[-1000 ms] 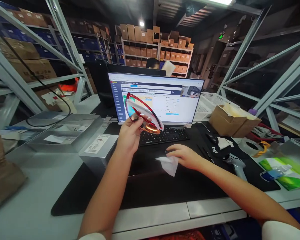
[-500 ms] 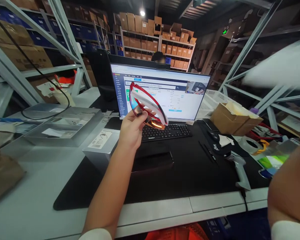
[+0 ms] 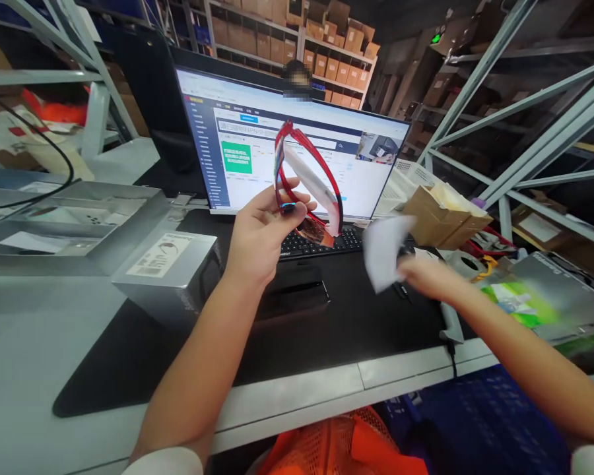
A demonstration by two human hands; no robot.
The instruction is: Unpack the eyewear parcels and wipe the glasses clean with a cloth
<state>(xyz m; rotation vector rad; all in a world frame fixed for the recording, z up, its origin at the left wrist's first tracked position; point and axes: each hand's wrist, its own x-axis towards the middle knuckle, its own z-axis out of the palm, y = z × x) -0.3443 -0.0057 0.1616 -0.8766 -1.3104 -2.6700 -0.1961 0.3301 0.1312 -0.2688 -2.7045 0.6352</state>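
My left hand (image 3: 260,234) pinches a pair of red-framed glasses (image 3: 321,157) with tinted lenses, raised in front of the monitor. A white strip lies along the inside of the frame. To the right of the glasses, my right hand (image 3: 423,276) is closed on a thin white sheet (image 3: 383,254), blurred by motion; whether it is cloth or paper I cannot tell. Sheet and glasses are apart. Below my left hand a flat black case (image 3: 301,300) lies on the black desk mat (image 3: 327,349).
Behind the glasses stand a lit monitor (image 3: 237,188) and a keyboard (image 3: 351,239). A grey labelled box (image 3: 151,290) and an open grey box (image 3: 94,254) are at left. At right are a barcode scanner (image 3: 450,323), a cardboard box (image 3: 440,218) and green packaging (image 3: 515,303).
My right hand has swung in from the upper right with the white sheet, down over the mat. The glasses have turned slightly in my left hand, and the view has shifted.
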